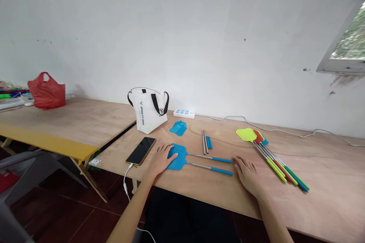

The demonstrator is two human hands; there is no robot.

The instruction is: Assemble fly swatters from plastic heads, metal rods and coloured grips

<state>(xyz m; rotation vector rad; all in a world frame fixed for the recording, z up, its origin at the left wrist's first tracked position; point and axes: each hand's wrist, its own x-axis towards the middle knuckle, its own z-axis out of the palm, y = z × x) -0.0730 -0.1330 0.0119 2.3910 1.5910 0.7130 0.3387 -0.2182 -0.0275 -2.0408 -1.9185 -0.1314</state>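
My left hand (163, 160) lies flat, fingers stretched over the heads of two blue fly swatters (179, 160) placed side by side. Their metal rods and blue handles (221, 171) point right. Just past the handle ends, my right hand (245, 172) rests palm down on the wood, fingers loosely spread, holding nothing. Behind the swatters are a loose blue swatter head (178, 128), metal tubes (205, 142) and short blue handle pieces (209, 142). Right of my right hand, several fly swatters lie in a fanned bundle, a yellow-green head (246, 134) on top.
A charging phone (141, 150) lies left of my left hand, its white cable (125, 186) hanging over the table edge. Behind stand a white bag (151, 112) and a power strip (184, 113). A red plastic bag (47, 93) sits on the left table, beyond a gap.
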